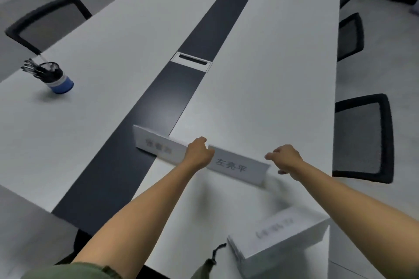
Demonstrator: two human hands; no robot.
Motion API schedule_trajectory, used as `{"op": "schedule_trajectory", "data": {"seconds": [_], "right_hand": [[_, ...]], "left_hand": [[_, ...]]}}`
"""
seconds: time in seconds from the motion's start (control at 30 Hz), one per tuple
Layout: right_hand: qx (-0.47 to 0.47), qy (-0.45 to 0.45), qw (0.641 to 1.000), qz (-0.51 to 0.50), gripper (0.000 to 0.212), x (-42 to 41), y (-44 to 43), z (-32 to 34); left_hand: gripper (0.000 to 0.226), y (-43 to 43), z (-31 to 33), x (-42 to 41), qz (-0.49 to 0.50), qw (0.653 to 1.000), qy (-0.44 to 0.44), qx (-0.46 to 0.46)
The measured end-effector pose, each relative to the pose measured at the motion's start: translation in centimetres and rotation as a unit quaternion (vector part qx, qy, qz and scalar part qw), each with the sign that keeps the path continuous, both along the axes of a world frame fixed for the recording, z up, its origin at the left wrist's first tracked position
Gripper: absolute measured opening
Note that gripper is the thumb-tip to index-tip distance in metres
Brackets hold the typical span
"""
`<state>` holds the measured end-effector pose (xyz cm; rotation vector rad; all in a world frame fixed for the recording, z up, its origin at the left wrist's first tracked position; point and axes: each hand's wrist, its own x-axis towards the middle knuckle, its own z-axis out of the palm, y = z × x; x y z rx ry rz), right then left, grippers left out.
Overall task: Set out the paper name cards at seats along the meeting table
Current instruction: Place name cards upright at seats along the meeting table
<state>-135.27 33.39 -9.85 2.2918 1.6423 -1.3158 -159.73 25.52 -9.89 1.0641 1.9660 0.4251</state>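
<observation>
Head view: long white meeting table (260, 79) with dark centre strip (127, 142), mesh chairs (362, 138) alongside; left hand (198, 153) grip holds name card (238, 166).

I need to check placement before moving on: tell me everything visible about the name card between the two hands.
The name card is a white folded paper tent standing upright on the white table, dark printed characters facing the camera. The left hand covers its left end; the right hand hangs just off its right end, contact unclear.
</observation>
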Motion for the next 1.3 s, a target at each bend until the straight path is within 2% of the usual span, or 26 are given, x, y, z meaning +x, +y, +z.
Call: {"op": "schedule_trajectory", "data": {"seconds": [0.1,0.17,0.37,0.57,0.73,0.83,0.97,1.1,1.3], "right_hand": [[-0.091,0.125,0.984,-0.090,0.034,0.5,-1.0,-0.9],[-0.089,0.160,0.977,-0.112,0.032,0.8,-1.3,-1.6],[-0.036,0.187,0.967,-0.169,0.014,3.8,0.3,-1.6],[-0.019,0.204,0.969,-0.141,0.009,8.1,4.6,-1.8],[-0.008,0.236,0.970,-0.054,0.051,10.3,9.5,-2.7],[-0.024,0.268,0.963,-0.013,0.058,11.4,12.8,-2.8],[-0.042,0.304,0.951,0.037,0.063,12.8,16.2,-2.4],[-0.044,0.315,0.946,0.059,0.069,13.7,18.0,-2.4],[-0.058,0.309,0.948,0.045,0.073,15.7,19.8,-2.8]], "left_hand": [[0.012,0.0,-0.5,1.4,0.039,0.997,-0.060,-0.019],[0.032,0.0,-0.6,2.1,0.054,0.996,-0.072,-0.019],[0.034,0.6,1.1,4.9,0.055,0.992,-0.111,-0.022],[0.012,2.8,0.5,10.5,0.115,0.979,-0.163,-0.040],[0.019,4.8,-0.9,14.6,0.211,0.962,-0.168,-0.045],[0.022,6.0,-1.0,16.8,0.272,0.944,-0.181,-0.033],[0.054,7.4,-0.7,20.3,0.313,0.925,-0.214,-0.038],[0.020,8.4,-0.7,23.2,0.314,0.922,-0.223,-0.037],[0.023,9.7,-1.1,25.2,0.318,0.923,-0.218,-0.016]]}}
